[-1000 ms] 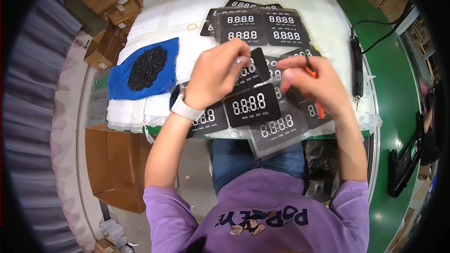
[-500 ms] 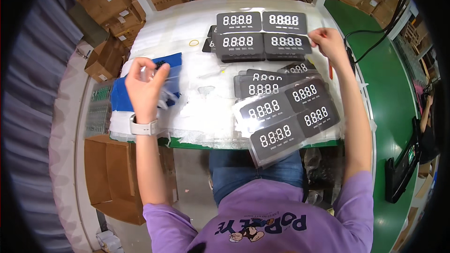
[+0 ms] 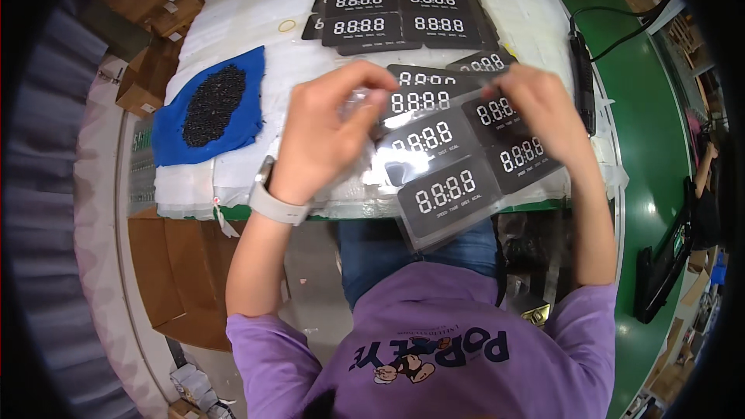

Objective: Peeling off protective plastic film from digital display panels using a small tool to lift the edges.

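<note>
Left grip (image 3: 372, 97): thumb and forefinger bent toward each other, with a clear, glinting patch beside them; whether they are closed on film cannot be told, as the hand is blurred. Right grip (image 3: 497, 89): fingers bent down over the upper right part of the clear sheet (image 3: 446, 190); contact likely hidden by the hand, and whether it pinches the sheet cannot be told.

Position of the sheet: between the two grips and on the near side of them, tilted, carrying four dark panels with white segment digits. Its lowest corner shows past the near edge of the desk (image 3: 206, 27). Strong glare lies on the sheet just beside the left grip.

Further dark panels (image 3: 423, 81) lie just beyond the sheet, between the grips, partly covered. Beyond both grips, well apart from them, rests a stack of similar panel sheets (image 3: 400, 14).

Left of the left grip lies a blue cloth (image 3: 250, 93) bearing a heap of small black pieces (image 3: 213, 105). Beyond that grip and to its left: a thin yellowish ring (image 3: 287, 25). Right of the right grip stands noted a black tool (image 3: 583, 89) near a black cable (image 3: 621, 14). Below the left grip, beneath desk level: an open cardboard box (image 3: 182, 279).
</note>
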